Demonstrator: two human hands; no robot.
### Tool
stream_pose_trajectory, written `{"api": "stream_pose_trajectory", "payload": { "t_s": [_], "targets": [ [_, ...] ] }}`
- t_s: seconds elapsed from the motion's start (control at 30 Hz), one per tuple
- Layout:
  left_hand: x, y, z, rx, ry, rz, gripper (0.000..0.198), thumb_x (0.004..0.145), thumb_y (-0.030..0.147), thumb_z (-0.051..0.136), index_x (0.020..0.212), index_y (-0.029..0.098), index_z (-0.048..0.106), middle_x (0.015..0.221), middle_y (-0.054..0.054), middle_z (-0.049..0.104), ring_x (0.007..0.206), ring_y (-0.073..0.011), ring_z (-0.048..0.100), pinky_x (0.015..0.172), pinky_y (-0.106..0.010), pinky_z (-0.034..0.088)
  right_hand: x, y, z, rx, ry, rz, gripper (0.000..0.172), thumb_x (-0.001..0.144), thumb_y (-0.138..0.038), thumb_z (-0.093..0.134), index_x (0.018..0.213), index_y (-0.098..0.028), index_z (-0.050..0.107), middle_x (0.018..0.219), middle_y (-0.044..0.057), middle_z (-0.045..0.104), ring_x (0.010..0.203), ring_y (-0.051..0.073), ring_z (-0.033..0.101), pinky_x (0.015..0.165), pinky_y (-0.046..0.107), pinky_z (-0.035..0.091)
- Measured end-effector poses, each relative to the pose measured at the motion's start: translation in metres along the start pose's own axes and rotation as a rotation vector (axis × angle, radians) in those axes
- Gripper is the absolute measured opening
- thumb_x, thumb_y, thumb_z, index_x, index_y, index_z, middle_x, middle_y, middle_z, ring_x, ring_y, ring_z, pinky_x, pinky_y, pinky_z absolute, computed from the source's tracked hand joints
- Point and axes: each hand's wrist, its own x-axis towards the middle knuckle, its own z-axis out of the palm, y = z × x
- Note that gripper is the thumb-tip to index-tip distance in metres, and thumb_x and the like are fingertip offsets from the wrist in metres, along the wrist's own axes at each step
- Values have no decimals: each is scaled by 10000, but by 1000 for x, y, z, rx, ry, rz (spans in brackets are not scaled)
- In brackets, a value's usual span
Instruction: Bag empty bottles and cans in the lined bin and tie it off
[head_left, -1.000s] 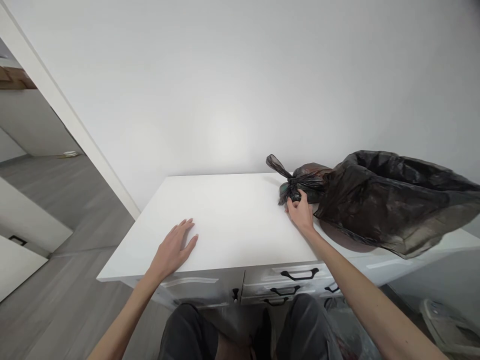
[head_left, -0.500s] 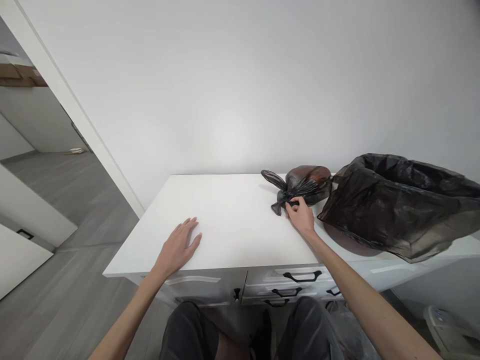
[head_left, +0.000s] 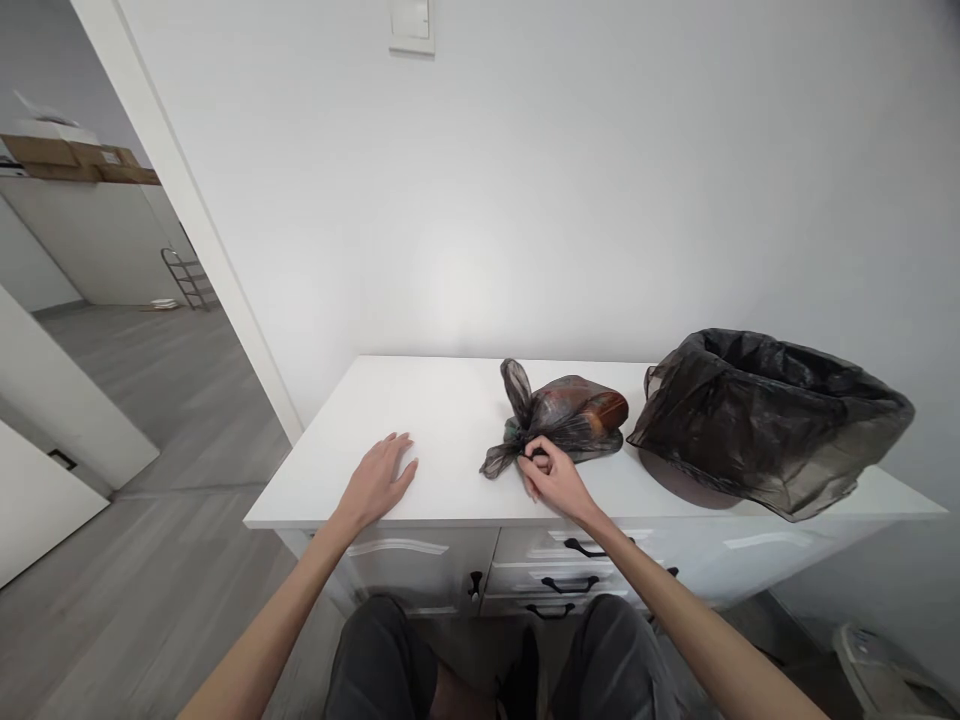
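Note:
My right hand [head_left: 553, 476] pinches the knotted neck of a small black plastic bag [head_left: 574, 410]. Through the thin film show reddish-brown and orange contents, which I cannot name. Its tied ends stick out to the left of the fingers. The bag rests on a white cabinet top [head_left: 450, 430]. My left hand [head_left: 379, 478] lies flat on that top near the front edge, fingers stretched out, holding nothing. Right of the small bag stands a bin with a black bin liner [head_left: 765, 410] draped over its rim; only the bin's lower wall shows.
Drawers with black handles [head_left: 570, 583] form the cabinet front, close above my knees. Behind the top rises a wall with a light switch [head_left: 412, 25]. A doorway on the left shows grey floor [head_left: 187, 400] and cardboard boxes [head_left: 67, 158]. A pale appliance-like object [head_left: 892, 670] stands lower right.
My right hand has drawn the small bag left and toward me along the cabinet top. My left hand stays flat on the surface. The camera view has shifted a little.

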Motion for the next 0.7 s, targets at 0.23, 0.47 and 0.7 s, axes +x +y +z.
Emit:
{"api": "stream_pose_trajectory", "payload": {
  "t_s": [0.23, 0.47, 0.7],
  "targets": [
    [0, 52, -8, -172, 73, 276, 373, 1060, 420, 464, 1341, 261, 652, 1385, -113, 707, 1401, -309, 588, 1189, -518, 471, -29, -33, 37, 175, -378, 33, 321, 924, -518, 681, 941, -266, 483, 524, -87, 610, 435, 131, 519, 477, 224, 379],
    [5, 96, 13, -110, 88, 374, 338, 924, 263, 632, 1259, 225, 667, 1396, -165, 629, 1302, -367, 556, 1056, -528, 502, -56, -70, 36, 142, -398, 30, 290, 944, -484, 676, 935, -275, 475, 569, -85, 630, 471, 132, 553, 507, 241, 406],
    [7, 110, 15, -302, 268, 186, 56, 924, 214, 600, 924, 248, 644, 1057, -83, 720, 1071, -289, 646, 965, -471, 512, -76, -68, 7, 104, -174, 35, 345, 927, -548, 661, 882, -290, 436, 565, -91, 579, 435, 139, 535, 463, 258, 414]
  ]
}}
